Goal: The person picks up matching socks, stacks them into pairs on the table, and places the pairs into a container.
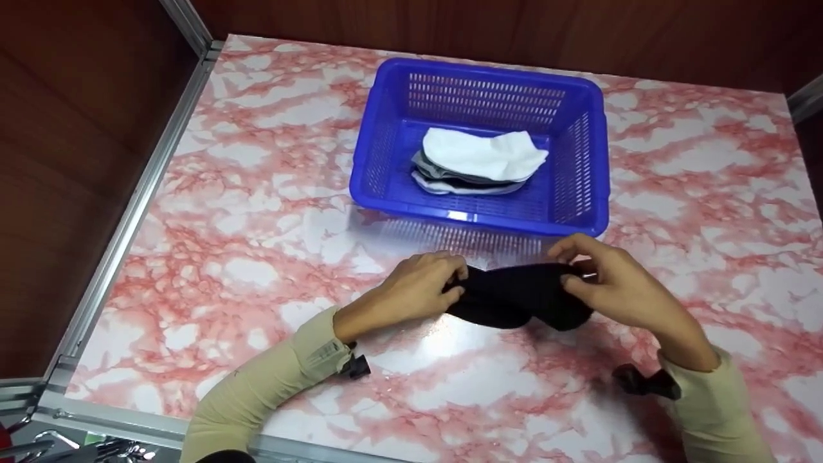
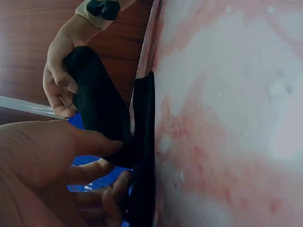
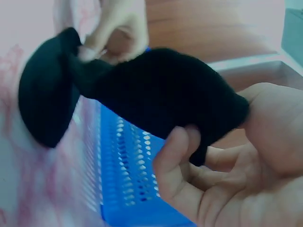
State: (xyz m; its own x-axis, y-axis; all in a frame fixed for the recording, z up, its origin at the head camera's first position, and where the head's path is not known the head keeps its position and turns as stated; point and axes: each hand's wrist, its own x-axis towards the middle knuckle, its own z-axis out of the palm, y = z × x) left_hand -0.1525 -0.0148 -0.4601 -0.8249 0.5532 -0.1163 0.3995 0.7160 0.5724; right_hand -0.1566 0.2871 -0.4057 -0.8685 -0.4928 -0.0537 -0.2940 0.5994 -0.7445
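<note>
A black sock (image 1: 533, 292) is stretched between both hands, just in front of the basket. My left hand (image 1: 415, 289) pinches its left end between thumb and fingers. At the other end, my right hand (image 1: 617, 283) grips the fabric, thumb on the near side. In the left wrist view, the held black sock (image 2: 97, 94) is raised off the table, while another black piece (image 2: 144, 113) lies low along the tabletop. The right wrist view shows a black flap (image 3: 47, 94) hanging beyond the left hand; whether it is a second sock I cannot tell.
A blue plastic basket (image 1: 476, 217) with slotted walls stands behind the hands. Inside it lies a stack of socks, a white sock (image 1: 479, 154) on top and grey ones (image 1: 427, 166) beneath. Metal framing (image 1: 138, 206) and brown panels (image 1: 77, 161) border the marbled table (image 1: 244, 270).
</note>
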